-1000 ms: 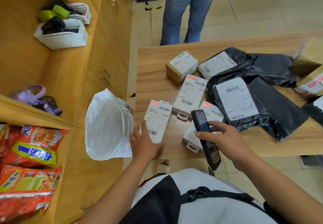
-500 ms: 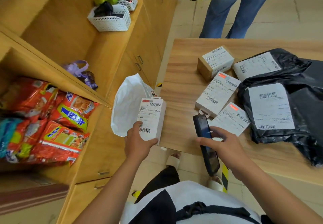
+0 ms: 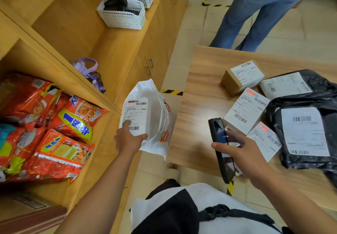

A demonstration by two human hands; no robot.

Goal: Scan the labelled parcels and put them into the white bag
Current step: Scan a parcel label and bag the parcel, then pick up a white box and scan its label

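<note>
While I watch through the head camera, left hand (image 3: 127, 138): clamped on the near end of a white labelled parcel (image 3: 137, 117), thumb on the label, fingers curled underneath.
Held parcel: label side up, barcode close to the thumb, off the bench and over the open mouth of the white bag (image 3: 156, 95). I cannot tell whether its far end is already inside.
Right hand (image 3: 244, 153): wrapped round a black handheld scanner (image 3: 219, 138), thumb on its left edge, fingers behind it. The screen faces up, over the near part of the bench.
Both hands: well apart, the left at the bag, the right over the bench.
White bag: at the left edge of the bench, mouth open, orange print on its side.
Bench (image 3: 197, 87): pale wood grain, parcels gathered on its right half.
Flat parcels: 2 white labelled ones, the far flat parcel (image 3: 246, 109) just beyond the scanner, the near flat parcel (image 3: 264, 140) just beside the right fingers.
Brown box (image 3: 242, 76): behind them, white label on top.
Black mailer (image 3: 302, 131): crumpled, at the right, large white label up. A second mailer (image 3: 286, 85) lies behind it.
Shelf (image 3: 102, 117): on my left, holding red and yellow snack packets (image 3: 60, 133).
Upper ledge: 2 white baskets (image 3: 122, 16) with dark and green items.
Floor: pale tiles, with a person in blue jeans (image 3: 255, 14) standing beyond the bench.
</note>
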